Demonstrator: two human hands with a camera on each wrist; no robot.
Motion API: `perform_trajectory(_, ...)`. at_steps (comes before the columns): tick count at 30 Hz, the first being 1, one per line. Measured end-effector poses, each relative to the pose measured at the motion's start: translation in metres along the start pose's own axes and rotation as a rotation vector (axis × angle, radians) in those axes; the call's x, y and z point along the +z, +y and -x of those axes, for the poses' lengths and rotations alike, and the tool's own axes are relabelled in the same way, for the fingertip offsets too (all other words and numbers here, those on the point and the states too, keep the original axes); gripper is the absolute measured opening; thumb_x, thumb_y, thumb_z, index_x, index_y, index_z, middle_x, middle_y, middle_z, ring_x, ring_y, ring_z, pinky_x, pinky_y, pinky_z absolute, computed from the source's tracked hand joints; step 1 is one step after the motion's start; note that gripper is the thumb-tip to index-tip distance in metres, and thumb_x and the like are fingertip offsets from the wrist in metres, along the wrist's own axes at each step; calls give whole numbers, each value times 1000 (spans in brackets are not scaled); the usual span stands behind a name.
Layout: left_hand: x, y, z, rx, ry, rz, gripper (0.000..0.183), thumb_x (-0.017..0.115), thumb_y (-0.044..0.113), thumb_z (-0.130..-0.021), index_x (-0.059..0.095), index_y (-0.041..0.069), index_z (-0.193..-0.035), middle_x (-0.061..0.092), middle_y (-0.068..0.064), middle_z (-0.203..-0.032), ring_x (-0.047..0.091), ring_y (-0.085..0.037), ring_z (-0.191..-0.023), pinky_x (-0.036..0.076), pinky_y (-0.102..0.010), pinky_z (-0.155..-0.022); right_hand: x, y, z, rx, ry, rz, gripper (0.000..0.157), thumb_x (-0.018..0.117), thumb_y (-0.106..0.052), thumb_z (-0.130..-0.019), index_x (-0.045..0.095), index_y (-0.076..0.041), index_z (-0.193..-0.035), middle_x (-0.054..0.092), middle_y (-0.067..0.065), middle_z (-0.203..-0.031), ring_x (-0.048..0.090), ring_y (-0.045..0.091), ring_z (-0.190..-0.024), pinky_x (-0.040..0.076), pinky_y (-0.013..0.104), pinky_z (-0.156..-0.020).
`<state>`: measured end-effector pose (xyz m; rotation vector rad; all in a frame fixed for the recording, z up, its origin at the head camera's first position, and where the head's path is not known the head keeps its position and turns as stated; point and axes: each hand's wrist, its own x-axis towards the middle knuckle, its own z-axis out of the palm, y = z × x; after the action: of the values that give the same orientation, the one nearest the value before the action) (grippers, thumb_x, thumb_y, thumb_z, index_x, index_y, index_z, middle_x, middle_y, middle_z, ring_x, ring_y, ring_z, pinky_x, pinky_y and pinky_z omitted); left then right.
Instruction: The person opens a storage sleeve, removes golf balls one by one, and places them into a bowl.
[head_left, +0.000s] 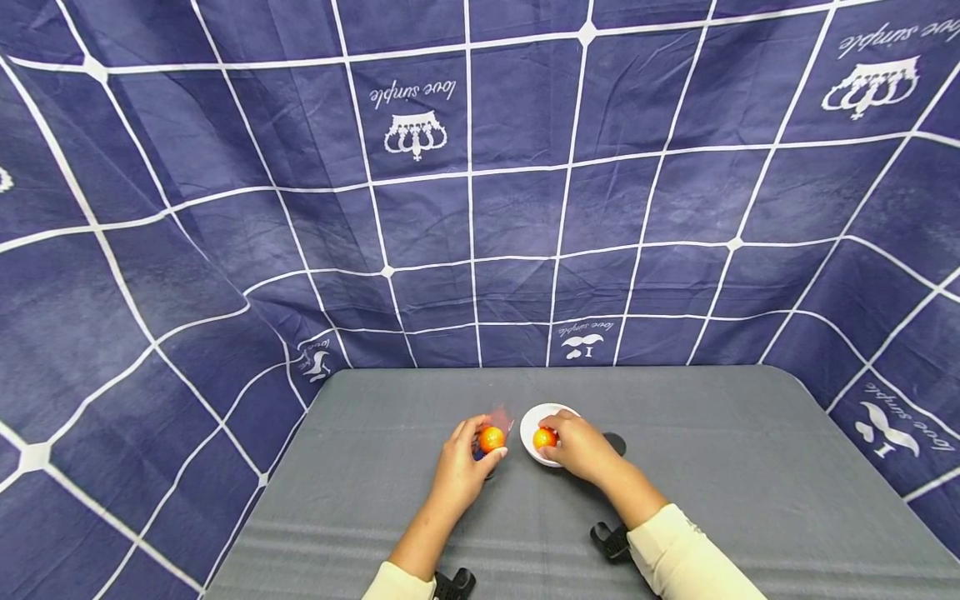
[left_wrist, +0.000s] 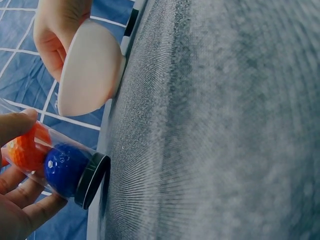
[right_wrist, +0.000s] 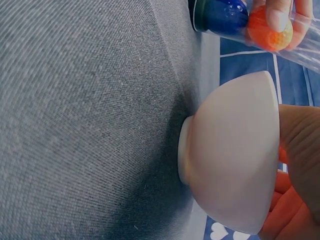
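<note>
My left hand [head_left: 461,467] grips a clear plastic tube [left_wrist: 42,131] between thumb and fingers. Inside it an orange ball [left_wrist: 27,150] sits above a blue ball [left_wrist: 65,170], over the black base [left_wrist: 92,181]. The tube stands on the table, slightly tilted in the left wrist view. To its right is a white bowl [right_wrist: 230,155], set upright on the table. My right hand [head_left: 583,446] reaches over the bowl's rim and pinches another orange ball [head_left: 543,438] inside it. The bowl wall hides that ball and the fingertips in the left wrist view.
A black disc [head_left: 615,443] lies on the grey cloth-covered table [head_left: 712,483], just right of the bowl and partly behind my right hand. Blue curtains [head_left: 525,217] with white grid lines hang behind the table and at both sides.
</note>
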<state>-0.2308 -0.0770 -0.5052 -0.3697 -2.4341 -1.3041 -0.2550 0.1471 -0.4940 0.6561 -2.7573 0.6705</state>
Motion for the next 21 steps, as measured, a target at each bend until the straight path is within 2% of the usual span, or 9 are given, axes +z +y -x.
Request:
perform_trajectory(10,1,0,1,2,3,1,49,87,12,-78,64,9,-121,68,-10,-115,72,-24,-102,59,-38,-86,-3,-4,1,-1,-8,8,42,83,-13,-75,72,0,-113,70,12,-105,67,24,-92,55,41,-87)
perform_trajectory(17,2,2,0,7,4,-11,49,87,12,-77,65,9,-121,69,-9,-115,72,-24,-102,59,-38,-85,-5,-6,4,30,21,-32,40,83,-12,-76,72,-2,-114,69,14,-113,68,31,-106,53,47,-95)
perform_trajectory(21,2,2,1,7,8,-23,50,88,13,-77,66,10,-122,70,-9,-115,72,-23,-101,59,-38,-86,-8,-7,7,50,45,-57,39,82,-12,-79,72,-5,-115,69,10,-113,69,29,-105,54,46,-94)
